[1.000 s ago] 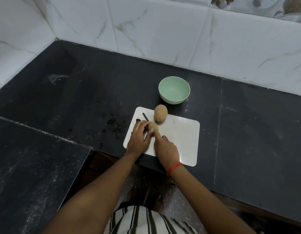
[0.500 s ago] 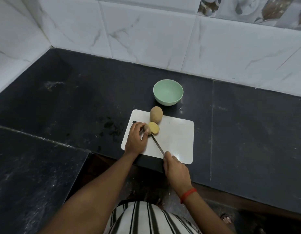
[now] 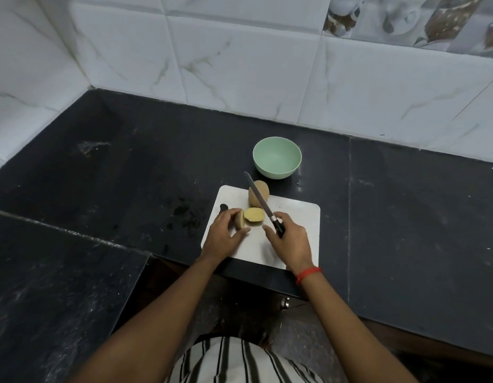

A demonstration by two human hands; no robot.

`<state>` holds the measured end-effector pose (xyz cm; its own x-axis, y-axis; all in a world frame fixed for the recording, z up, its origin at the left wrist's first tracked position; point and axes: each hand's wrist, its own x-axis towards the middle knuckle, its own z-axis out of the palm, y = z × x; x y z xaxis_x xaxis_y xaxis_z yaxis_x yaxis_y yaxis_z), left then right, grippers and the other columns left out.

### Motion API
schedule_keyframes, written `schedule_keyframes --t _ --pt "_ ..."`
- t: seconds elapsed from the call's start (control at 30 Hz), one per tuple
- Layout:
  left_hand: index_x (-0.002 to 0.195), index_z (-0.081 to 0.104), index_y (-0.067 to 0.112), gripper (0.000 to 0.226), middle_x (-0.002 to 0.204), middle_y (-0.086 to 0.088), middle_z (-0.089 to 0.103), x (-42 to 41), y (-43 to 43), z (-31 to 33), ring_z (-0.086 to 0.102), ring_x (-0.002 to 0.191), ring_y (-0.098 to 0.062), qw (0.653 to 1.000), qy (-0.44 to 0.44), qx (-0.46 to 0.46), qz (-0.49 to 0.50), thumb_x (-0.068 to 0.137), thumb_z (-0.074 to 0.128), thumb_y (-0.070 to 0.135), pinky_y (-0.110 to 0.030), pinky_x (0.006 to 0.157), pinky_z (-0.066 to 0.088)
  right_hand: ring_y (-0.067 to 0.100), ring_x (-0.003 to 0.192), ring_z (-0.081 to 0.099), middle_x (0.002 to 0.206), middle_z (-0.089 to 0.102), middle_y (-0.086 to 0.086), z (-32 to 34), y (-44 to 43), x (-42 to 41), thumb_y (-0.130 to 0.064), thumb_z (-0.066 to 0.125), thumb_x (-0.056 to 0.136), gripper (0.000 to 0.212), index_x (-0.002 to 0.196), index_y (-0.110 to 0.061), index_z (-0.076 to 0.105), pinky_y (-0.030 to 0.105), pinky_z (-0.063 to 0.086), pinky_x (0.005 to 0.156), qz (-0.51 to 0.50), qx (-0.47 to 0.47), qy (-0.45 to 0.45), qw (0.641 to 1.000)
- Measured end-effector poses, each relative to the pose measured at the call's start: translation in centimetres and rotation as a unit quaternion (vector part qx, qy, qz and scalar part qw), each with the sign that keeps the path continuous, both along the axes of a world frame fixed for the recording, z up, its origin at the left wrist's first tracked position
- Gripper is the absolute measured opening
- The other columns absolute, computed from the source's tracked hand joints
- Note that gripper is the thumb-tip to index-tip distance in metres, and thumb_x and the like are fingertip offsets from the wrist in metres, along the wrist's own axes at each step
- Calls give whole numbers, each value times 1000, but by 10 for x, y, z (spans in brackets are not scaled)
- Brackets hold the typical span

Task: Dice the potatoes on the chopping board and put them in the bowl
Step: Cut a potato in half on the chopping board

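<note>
A white chopping board (image 3: 295, 217) lies on the black counter. One potato is cut in two: my left hand (image 3: 226, 236) holds one half (image 3: 240, 219) upright between thumb and fingers, and the other half (image 3: 254, 215) lies cut face up beside it. A whole potato (image 3: 260, 190) stands at the board's far edge. My right hand (image 3: 291, 241) grips the black handle of a knife (image 3: 260, 200), whose blade points away over the whole potato. A pale green bowl (image 3: 277, 157), with nothing in it, sits just beyond the board.
The black stone counter (image 3: 405, 217) runs to a white tiled wall (image 3: 240, 64) at the back and left. A lower black ledge (image 3: 46, 272) lies at my left. Dark smudges (image 3: 184, 214) mark the counter left of the board.
The knife cut through the potato, then my right hand came forward and lifted the blade to point away. The two halves now lie apart, one held by my left hand.
</note>
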<state>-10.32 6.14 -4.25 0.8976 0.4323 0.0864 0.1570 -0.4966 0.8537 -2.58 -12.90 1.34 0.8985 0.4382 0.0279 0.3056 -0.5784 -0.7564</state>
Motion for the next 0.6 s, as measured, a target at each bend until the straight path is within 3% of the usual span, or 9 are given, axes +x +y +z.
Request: schedule_keyframes --t 0.1,0.33,0.47,0.6 --pt "130 60 27 55 124 13 64 0 -1 -4 60 114 -7 1000 3 -23 19 81 85 33 -30 100 51 25 78 64 78 65 -5 -13 26 19 -40 75 85 46 126 -25 60 33 50 69 26 -28 25 999" --pt "126 62 28 59 119 13 67 0 -2 -4 63 111 -5 998 9 -45 38 75 90 36 -28 98 51 31 93 66 98 73 4 -32 37 30 -42 73 83 54 132 -29 57 38 53 78 46 -55 47 996" --pt "125 61 24 64 121 12 68 0 -1 -5 63 113 -1 997 20 -66 44 70 93 34 -26 99 51 24 84 65 90 69 -3 -34 38 33 -43 72 83 39 114 -24 60 38 52 72 42 -48 32 997" --pt "120 61 24 63 119 16 68 1 0 -3 62 112 2 996 15 -70 45 68 95 28 -22 99 50 12 78 60 85 63 -10 -34 43 31 -59 72 71 44 103 -30 60 37 51 68 37 -63 21 997"
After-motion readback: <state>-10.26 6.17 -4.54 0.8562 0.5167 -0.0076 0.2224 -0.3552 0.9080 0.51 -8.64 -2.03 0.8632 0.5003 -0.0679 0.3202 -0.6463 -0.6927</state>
